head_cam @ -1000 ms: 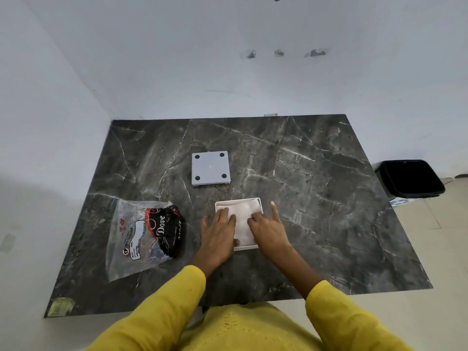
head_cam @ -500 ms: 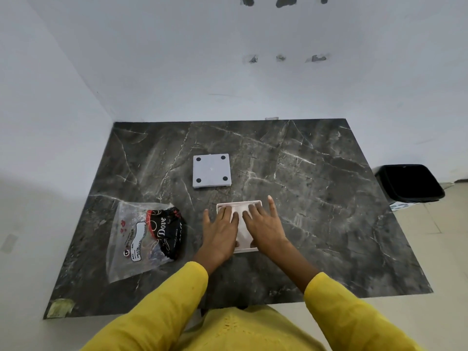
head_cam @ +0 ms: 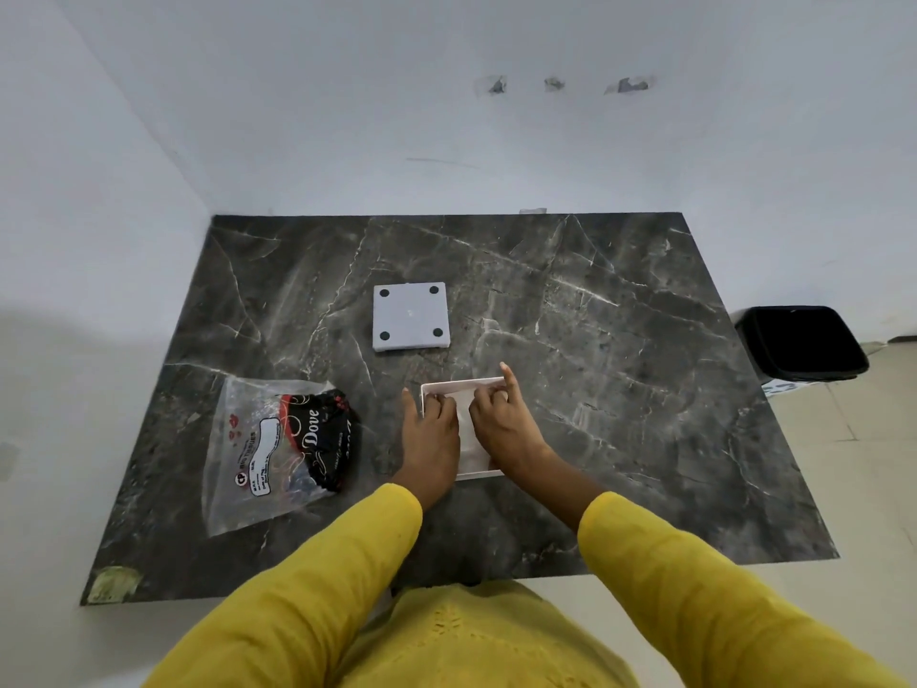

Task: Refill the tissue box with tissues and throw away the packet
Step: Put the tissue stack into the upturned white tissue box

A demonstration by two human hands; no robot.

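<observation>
A white open tissue box [head_cam: 449, 388] lies on the dark marble table [head_cam: 620, 389], with white tissues [head_cam: 466, 429] inside it. My left hand [head_cam: 430, 434] rests on the box's left side, fingers curled onto the tissues. My right hand [head_cam: 503, 424] presses on the right side, index finger stretched to the far right corner. A clear plastic packet [head_cam: 270, 451] with a black and red Dove label lies flat to the left. The box's flat lid [head_cam: 411, 316], white with four black dots, lies farther back.
A black bin [head_cam: 804, 342] stands on the floor beyond the table's right edge. White walls close off the back and left. A scrap of greenish tape [head_cam: 111, 583] sits at the table's near left corner. My yellow sleeves cover the table's near edge.
Both hands have slid forward over the tissues in the box and their fingers have curled. The packet and lid have stayed put.
</observation>
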